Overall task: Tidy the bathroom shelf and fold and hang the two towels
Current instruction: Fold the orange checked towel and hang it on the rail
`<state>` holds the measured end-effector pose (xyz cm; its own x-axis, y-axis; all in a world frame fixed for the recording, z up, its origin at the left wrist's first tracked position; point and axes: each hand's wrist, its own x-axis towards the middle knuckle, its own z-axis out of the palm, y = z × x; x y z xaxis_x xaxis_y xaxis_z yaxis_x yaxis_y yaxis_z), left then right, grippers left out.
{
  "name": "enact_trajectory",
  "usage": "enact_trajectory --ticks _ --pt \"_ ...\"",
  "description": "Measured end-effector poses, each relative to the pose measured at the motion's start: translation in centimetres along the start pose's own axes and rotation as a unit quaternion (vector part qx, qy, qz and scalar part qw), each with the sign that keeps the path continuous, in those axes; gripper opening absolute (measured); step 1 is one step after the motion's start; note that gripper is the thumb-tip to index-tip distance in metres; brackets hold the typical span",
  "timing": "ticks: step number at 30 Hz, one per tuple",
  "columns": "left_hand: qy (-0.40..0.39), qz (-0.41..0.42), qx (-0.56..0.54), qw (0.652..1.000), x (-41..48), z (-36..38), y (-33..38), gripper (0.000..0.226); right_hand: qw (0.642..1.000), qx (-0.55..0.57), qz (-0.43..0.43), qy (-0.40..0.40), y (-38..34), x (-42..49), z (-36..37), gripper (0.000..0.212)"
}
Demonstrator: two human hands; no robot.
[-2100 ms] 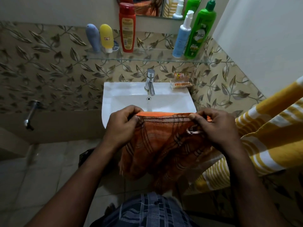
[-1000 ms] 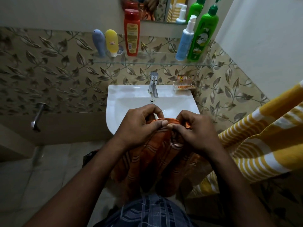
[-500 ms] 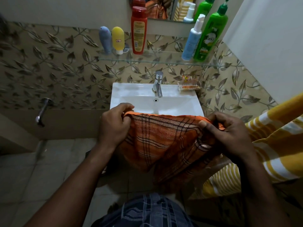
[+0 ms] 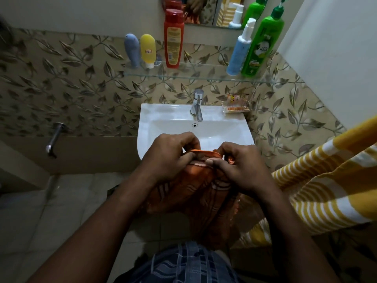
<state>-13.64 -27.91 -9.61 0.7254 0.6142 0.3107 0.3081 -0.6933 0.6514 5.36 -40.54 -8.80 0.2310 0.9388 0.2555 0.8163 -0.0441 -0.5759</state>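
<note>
An orange checked towel [image 4: 193,201] hangs folded in front of the sink, its top edge bunched between both hands. My left hand [image 4: 169,154] and my right hand [image 4: 238,164] pinch that edge close together, almost touching. A yellow and white striped towel [image 4: 326,180] hangs at the right. On the glass shelf [image 4: 193,75] stand a grey-blue tube [image 4: 132,50], a yellow tube [image 4: 148,50], a red bottle [image 4: 173,38], a light blue pump bottle [image 4: 239,51] and a green pump bottle [image 4: 262,40].
The white sink [image 4: 151,127] with a chrome tap [image 4: 197,107] is just beyond my hands. A clear soap tray [image 4: 235,106] sits on its right corner. A metal spout [image 4: 53,137] sticks out of the left wall. A mirror [image 4: 204,11] is above the shelf.
My hands, spread apart with the orange towel stretched between them half a second ago, have come together again, folding the towel's top edge over.
</note>
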Motion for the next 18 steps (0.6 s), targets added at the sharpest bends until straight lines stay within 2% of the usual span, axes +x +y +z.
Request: enact_trajectory --ticks 5,9,12,14,15,17,18 --pt "0.032 -0.064 0.141 0.987 -1.2 0.6 -2.5 0.025 1.0 0.015 0.015 0.004 1.5 -1.0 -0.7 0.029" --pt "0.114 -0.114 0.216 0.963 -1.9 0.7 -4.6 0.018 0.999 0.044 0.031 0.006 1.3 -1.5 -1.6 0.023" --pt "0.126 -0.191 0.229 0.946 -2.1 -0.3 -5.7 0.021 0.998 0.052 0.033 0.007 1.0 -1.8 -2.3 0.021" --pt "0.12 -0.249 0.128 0.952 -1.7 -0.4 -5.2 0.026 0.998 0.062 0.025 -0.011 0.5 -1.8 -2.2 0.022" --pt "0.128 -0.283 0.013 0.95 -1.3 -0.2 -4.7 0.028 0.997 0.066 0.018 -0.025 0.1 -1.9 -1.9 0.024" --pt "0.155 -0.335 -0.22 0.903 -0.4 0.2 -3.1 0.031 0.995 0.081 0.002 -0.063 -0.8 -1.9 -1.1 0.026" --pt "0.164 -0.335 -0.281 0.884 -0.1 0.5 -2.6 0.032 0.992 0.092 -0.007 -0.085 -1.3 -2.0 -0.7 0.026"
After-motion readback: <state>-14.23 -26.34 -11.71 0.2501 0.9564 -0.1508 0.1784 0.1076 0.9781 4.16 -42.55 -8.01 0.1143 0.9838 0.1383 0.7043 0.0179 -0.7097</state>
